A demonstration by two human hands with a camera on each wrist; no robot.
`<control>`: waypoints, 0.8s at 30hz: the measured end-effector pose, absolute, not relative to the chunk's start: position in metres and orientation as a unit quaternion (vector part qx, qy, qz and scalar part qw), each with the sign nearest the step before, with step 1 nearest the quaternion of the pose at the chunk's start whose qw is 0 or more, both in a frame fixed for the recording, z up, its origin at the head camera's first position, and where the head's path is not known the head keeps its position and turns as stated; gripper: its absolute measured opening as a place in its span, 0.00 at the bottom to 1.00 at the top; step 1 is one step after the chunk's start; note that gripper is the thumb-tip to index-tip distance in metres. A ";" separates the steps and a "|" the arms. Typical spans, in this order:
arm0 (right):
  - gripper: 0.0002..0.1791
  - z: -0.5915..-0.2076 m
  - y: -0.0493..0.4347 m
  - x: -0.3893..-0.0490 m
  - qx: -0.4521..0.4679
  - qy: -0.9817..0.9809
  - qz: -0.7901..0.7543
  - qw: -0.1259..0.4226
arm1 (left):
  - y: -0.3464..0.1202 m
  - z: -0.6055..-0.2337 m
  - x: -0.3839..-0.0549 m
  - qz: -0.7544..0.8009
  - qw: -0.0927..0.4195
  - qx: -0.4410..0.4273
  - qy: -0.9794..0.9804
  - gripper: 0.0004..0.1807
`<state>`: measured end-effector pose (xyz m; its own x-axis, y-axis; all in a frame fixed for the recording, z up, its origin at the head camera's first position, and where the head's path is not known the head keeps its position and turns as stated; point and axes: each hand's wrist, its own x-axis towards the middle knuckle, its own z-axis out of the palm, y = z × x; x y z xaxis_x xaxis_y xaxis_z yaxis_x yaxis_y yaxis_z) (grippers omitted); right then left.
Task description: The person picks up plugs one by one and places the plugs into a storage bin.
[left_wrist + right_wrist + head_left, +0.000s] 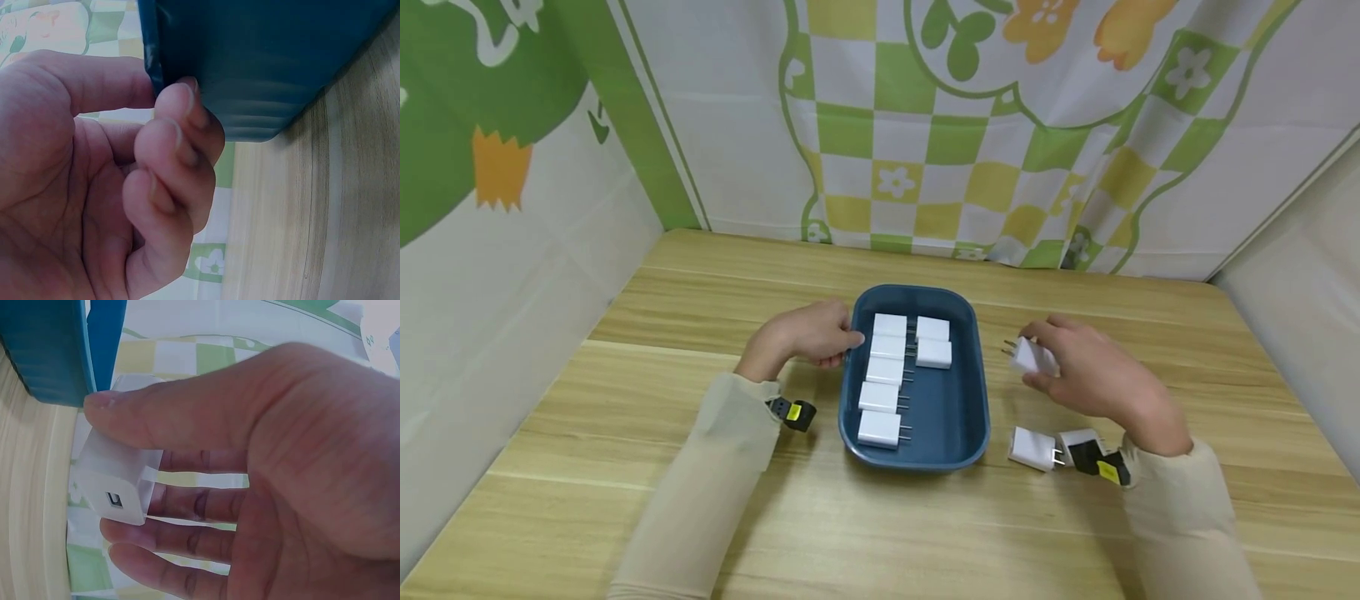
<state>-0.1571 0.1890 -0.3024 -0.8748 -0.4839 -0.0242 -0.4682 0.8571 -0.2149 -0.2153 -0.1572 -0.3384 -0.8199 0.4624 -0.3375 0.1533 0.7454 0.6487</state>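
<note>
Pinching a charger (1033, 358) between its fingertips, right hand (1093, 373) hovers; left hand (808, 333) grips tray (951, 412).

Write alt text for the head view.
A person's left hand grips a dark-blue rounded-rectangular tray of seven white boxy plug adapters. To the tray's right, the right hand holds another adapter; two more lie nearer the viewer on the pale wood-grain table.

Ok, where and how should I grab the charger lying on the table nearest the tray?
Pinch the charger's white block from above, probably, across its near and far sides: its prongs point right, toward the other charger, crowding that end.
</note>
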 end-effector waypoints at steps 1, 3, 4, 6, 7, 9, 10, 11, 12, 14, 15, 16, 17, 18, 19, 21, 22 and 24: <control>0.26 -0.302 0.188 -0.157 -0.247 0.963 -0.101 0.038 | -0.157 -0.338 -0.215 0.314 0.247 0.171 0.901 0.23; 0.26 -0.302 0.187 -0.157 -0.249 0.962 -0.101 0.035 | -0.157 -0.338 -0.215 0.314 0.246 0.171 0.901 0.23; 0.26 -0.301 0.186 -0.157 -0.251 0.962 -0.102 0.034 | -0.157 -0.338 -0.215 0.314 0.246 0.170 0.901 0.23; 0.26 -0.300 0.185 -0.157 -0.254 0.961 -0.103 0.030 | -0.157 -0.338 -0.215 0.314 0.246 0.170 0.901 0.23; 0.26 -0.300 0.184 -0.157 -0.256 0.961 -0.104 0.028 | -0.156 -0.338 -0.215 0.314 0.246 0.169 0.901 0.23; 0.26 -0.299 0.182 -0.157 -0.261 0.960 -0.103 0.024 | -0.156 -0.337 -0.215 0.312 0.246 0.168 0.902 0.22; 0.26 -0.298 0.181 -0.157 -0.263 0.959 -0.103 0.022 | -0.156 -0.337 -0.215 0.312 0.246 0.168 0.902 0.22; 0.25 -0.298 0.180 -0.157 -0.265 0.959 -0.102 0.020 | -0.156 -0.337 -0.215 0.311 0.246 0.168 0.902 0.22; 0.25 -0.297 0.178 -0.158 -0.268 0.958 -0.101 0.018 | -0.156 -0.337 -0.215 0.311 0.246 0.168 0.902 0.22; 0.25 -0.297 0.176 -0.159 -0.272 0.957 -0.098 0.017 | -0.156 -0.337 -0.215 0.311 0.246 0.168 0.902 0.22; 0.25 -0.296 0.175 -0.159 -0.274 0.957 -0.096 0.017 | -0.156 -0.337 -0.215 0.311 0.246 0.168 0.902 0.22; 0.25 -0.296 0.174 -0.160 -0.275 0.957 -0.096 0.018 | -0.156 -0.337 -0.215 0.311 0.246 0.168 0.902 0.22; 0.26 -0.295 0.172 -0.160 -0.276 0.956 -0.094 0.018 | -0.156 -0.337 -0.215 0.311 0.246 0.168 0.903 0.22; 0.26 -0.295 0.171 -0.161 -0.278 0.956 -0.093 0.018 | -0.156 -0.337 -0.215 0.310 0.246 0.168 0.903 0.22; 0.26 -0.295 0.170 -0.161 -0.280 0.956 -0.092 0.019 | -0.156 -0.337 -0.215 0.310 0.246 0.167 0.903 0.22; 0.25 -0.293 0.167 -0.163 -0.286 0.954 -0.090 0.019 | -0.156 -0.337 -0.215 0.308 0.246 0.167 0.904 0.22; 0.25 -0.293 0.165 -0.163 -0.289 0.953 -0.089 0.018 | -0.156 -0.337 -0.215 0.308 0.246 0.167 0.904 0.22; 0.25 -0.293 0.162 -0.165 -0.293 0.952 -0.089 0.019 | -0.156 -0.336 -0.215 0.307 0.246 0.166 0.904 0.22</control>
<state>-0.1650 0.1623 -0.2926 -0.8272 -0.5617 0.0153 -0.5549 0.8123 -0.1798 -0.2147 -0.1562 -0.3365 -0.8237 0.4517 -0.3428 0.1495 0.7561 0.6371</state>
